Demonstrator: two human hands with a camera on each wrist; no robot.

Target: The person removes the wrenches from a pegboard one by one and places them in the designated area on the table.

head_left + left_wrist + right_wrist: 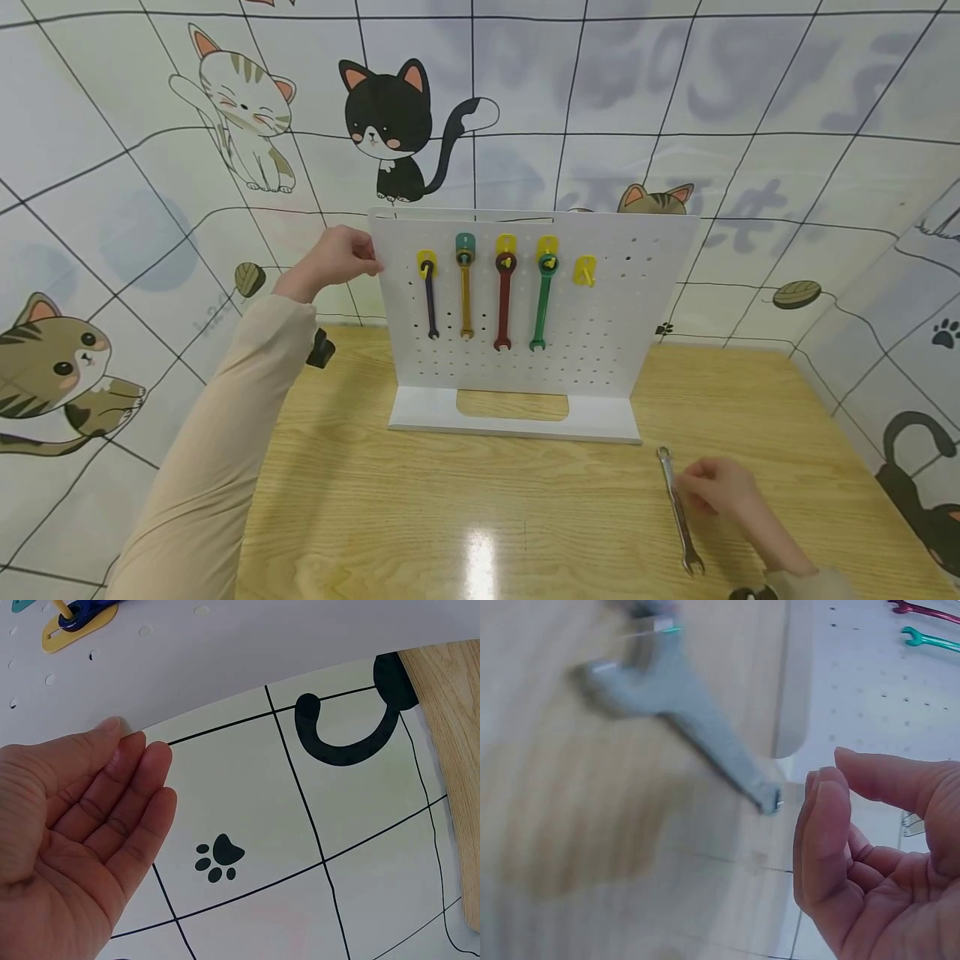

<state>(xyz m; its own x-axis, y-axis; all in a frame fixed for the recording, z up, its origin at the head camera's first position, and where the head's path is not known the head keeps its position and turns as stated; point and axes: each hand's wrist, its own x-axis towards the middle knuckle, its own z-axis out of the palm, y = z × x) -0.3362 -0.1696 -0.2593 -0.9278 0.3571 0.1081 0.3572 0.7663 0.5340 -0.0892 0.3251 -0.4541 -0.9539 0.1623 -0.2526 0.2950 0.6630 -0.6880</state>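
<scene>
On the table's right side, the silver wrench [678, 521] lies flat before the pegboard [600, 333]. My right hand [723, 492] touches its shaft, fingers loosely curled, not yet pinching. Left hand [333, 262], fingers relaxed, steadies the board edge. Best grip mid-shaft, lift level.

Wood-grain table [450, 517] w/ glare spot; walls [750, 100] w/ grid-line cartoon-cat wallpaper.

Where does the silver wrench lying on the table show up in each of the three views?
Head: silver wrench lies lower right on the table, beside the right hand.
Left wrist: not in it.
Right wrist: blurred, upper left.
Shared landmark: the white pegboard.
</scene>
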